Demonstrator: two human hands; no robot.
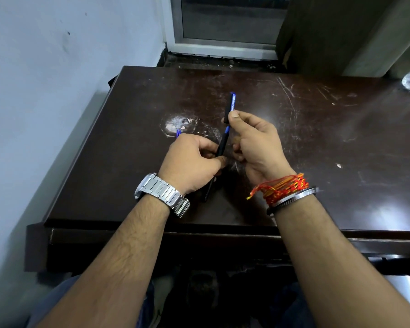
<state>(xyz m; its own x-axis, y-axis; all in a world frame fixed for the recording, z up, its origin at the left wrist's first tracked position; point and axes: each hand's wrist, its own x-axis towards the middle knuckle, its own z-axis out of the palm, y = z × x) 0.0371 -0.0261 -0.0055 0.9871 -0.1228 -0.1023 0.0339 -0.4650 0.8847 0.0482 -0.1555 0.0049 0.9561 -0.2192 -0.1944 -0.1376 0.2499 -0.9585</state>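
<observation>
Slanting above the dark bench [317, 138], a slim black pen [223, 143] with a blue band near its upper end is gripped by the left hand [192, 159], whose fingers are curled round the barrel. Its black cap [230, 107], lettered in blue, is pinched by the right hand [256, 145] just beyond that upper end and in line with it. Whether cap and pen touch cannot be told.

Black pen [223, 144] slants up and away out of the left hand [192, 162], blue collar bared at its far end. Black cap [230, 107], blue-tipped, sits right at that end, pinched in the right hand [256, 143].
</observation>
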